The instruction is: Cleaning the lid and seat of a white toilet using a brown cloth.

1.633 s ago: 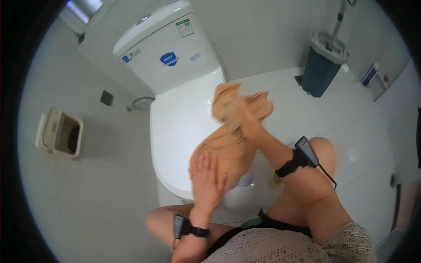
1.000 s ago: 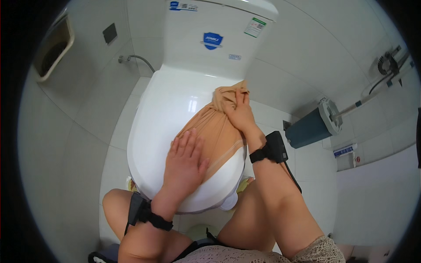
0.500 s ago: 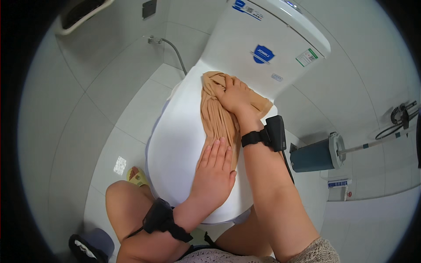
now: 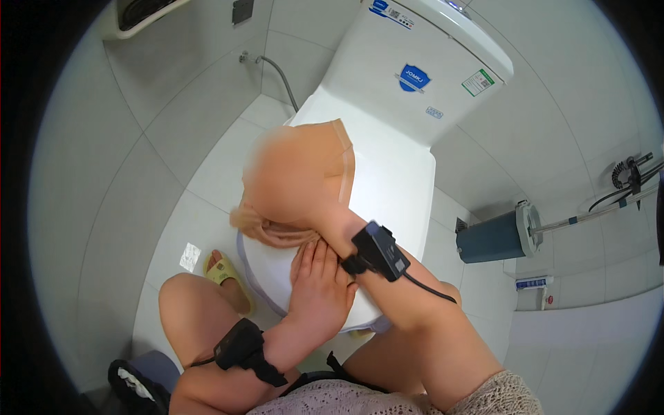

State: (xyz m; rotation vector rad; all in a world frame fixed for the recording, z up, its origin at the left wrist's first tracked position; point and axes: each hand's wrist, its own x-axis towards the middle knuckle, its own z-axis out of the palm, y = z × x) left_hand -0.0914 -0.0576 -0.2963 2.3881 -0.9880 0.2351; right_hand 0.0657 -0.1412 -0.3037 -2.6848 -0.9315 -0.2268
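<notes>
A tan stretchy garment with a seamed, band-like edge lies over the left part of the white toilet lid. Its near end is bunched into folds. My right hand is on the garment, smeared by motion, so its fingers cannot be made out. Just below the bunched folds, my left hand lies palm down on the lid with fingers stretched out. Those fingertips reach the garment's near edge, close to my right wrist. What lies under the left palm is hidden.
The white cistern rises behind the lid. A grey-blue bucket with a pole stands on the right, near a wall-side hose. A water pipe runs at the back left. At lower left is a dark-lined bin.
My right hand has swept left and nearer, carrying the garment from the lid's back middle to its left side. The garment has spread wider. My left hand has shifted slightly left.
</notes>
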